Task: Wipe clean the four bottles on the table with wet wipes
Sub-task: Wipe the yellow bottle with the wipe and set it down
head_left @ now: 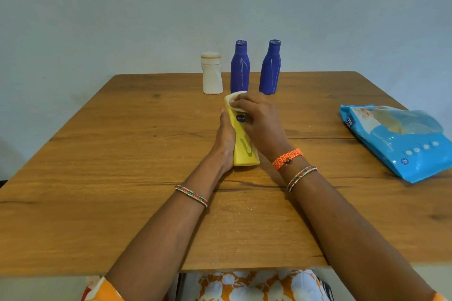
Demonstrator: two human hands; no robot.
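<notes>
A yellow bottle (244, 146) lies tilted over the middle of the wooden table (97, 154), its cap end pointing away from me. My left hand (226, 142) grips its left side from below. My right hand (259, 120) presses a white wet wipe (234, 98) onto the bottle's top end. At the far edge stand a white bottle (212, 73) and two blue bottles, one (240, 67) in the middle and one (270, 67) to the right, all upright.
A blue pack of wet wipes (396, 142) lies at the table's right edge. A pale wall rises right behind the table. Fine crumbs speckle the wood near the front edge.
</notes>
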